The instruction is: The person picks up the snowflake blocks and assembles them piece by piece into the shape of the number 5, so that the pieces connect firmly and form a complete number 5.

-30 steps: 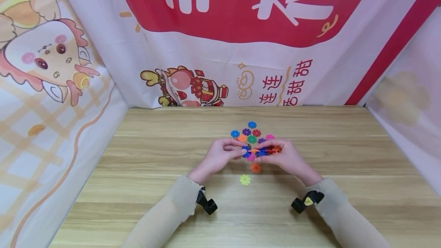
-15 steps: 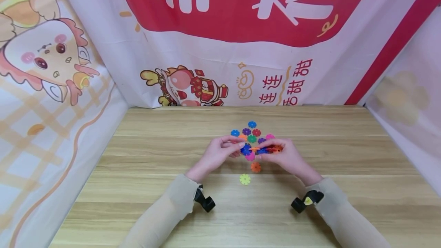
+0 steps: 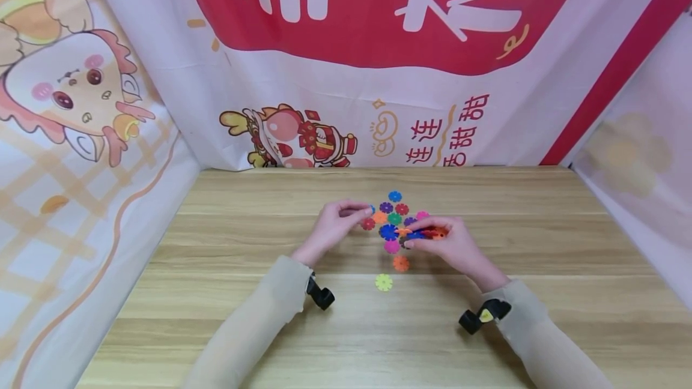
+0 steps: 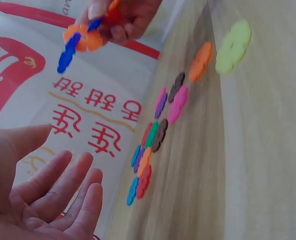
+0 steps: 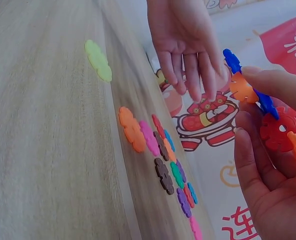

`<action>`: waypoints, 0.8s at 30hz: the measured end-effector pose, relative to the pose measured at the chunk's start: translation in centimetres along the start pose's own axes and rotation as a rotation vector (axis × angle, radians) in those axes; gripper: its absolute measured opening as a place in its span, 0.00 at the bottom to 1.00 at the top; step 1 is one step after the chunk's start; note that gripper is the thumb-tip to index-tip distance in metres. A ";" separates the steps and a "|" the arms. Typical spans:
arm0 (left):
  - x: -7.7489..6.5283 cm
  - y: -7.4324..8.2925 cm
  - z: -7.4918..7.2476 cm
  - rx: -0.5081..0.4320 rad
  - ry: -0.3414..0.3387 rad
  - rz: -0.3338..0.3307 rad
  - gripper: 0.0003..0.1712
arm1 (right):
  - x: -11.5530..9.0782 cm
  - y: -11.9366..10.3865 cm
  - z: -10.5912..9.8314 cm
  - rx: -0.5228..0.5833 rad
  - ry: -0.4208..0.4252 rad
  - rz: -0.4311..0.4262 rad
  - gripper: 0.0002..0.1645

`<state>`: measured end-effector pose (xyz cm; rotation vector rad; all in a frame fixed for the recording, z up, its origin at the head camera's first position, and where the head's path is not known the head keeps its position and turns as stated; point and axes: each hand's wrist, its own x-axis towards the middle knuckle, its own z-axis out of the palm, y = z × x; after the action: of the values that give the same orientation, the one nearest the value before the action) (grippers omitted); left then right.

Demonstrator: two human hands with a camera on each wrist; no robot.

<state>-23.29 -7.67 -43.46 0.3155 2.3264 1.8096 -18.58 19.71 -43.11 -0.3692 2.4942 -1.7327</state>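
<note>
Chain of linked discs (image 5: 266, 103): raised clear of the tabletop, held in the right hand (image 3: 453, 246). Right thumb and fingers pinch it near the orange disc and the second blue one; remaining fingers curl in beneath. Visible order from the free end inward: blue, orange, blue, red, orange (the last sits partly behind the hand in the head view, so any further disc cannot be told). Neighbouring discs are slotted at angles to each other. The free end points toward the left hand (image 3: 332, 227).

Left hand: fingers spread loosely and nearly straight, thumb well off them, nothing held; palm and chain are apart. In the head view its fingertips overlap a light blue disc (image 3: 372, 209) and lie just beside a red disc (image 3: 368, 224).

Around the hands, loose notched discs lie flat in a loose cluster: green disc (image 3: 395, 219) near the middle, pink disc (image 3: 391, 247) nearer the person, then orange disc (image 3: 401, 263). Yellow-green disc (image 3: 384, 283) lies nearest the person, apart from the others.

Further out: wood-grain tabletop (image 3: 232, 293), beige sleeves (image 3: 248, 323) with a black camera at each wrist, white printed backdrop (image 3: 184, 77) behind the far edge.
</note>
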 end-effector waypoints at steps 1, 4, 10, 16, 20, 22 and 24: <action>0.3 -0.1 -0.1 0.021 0.003 -0.003 0.19 | 0.0 0.0 0.0 0.000 0.000 0.000 0.19; 1.3 -0.6 -0.3 0.067 0.004 -0.014 0.20 | 0.0 0.1 -0.1 0.000 -0.001 -0.001 0.18; 2.5 -1.4 -0.3 0.149 0.004 -0.053 0.21 | 0.0 0.1 -0.1 -0.009 0.001 -0.007 0.17; 2.5 -1.7 -0.1 0.232 -0.020 -0.084 0.24 | 0.0 0.2 -0.1 -0.011 0.004 -0.017 0.17; 2.5 -1.6 0.1 0.305 -0.042 -0.092 0.24 | 0.0 0.2 -0.1 -0.010 0.010 -0.003 0.16; 2.6 -1.7 0.3 0.329 -0.042 -0.091 0.22 | 0.1 0.3 -0.1 -0.008 0.015 0.008 0.15; 2.7 -1.8 0.5 0.351 -0.034 -0.092 0.20 | 0.1 0.3 -0.1 -0.007 0.020 0.017 0.15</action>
<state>-25.90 -6.91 -45.31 0.2766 2.5819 1.3394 -18.72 19.88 -43.34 -0.3319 2.5098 -1.7303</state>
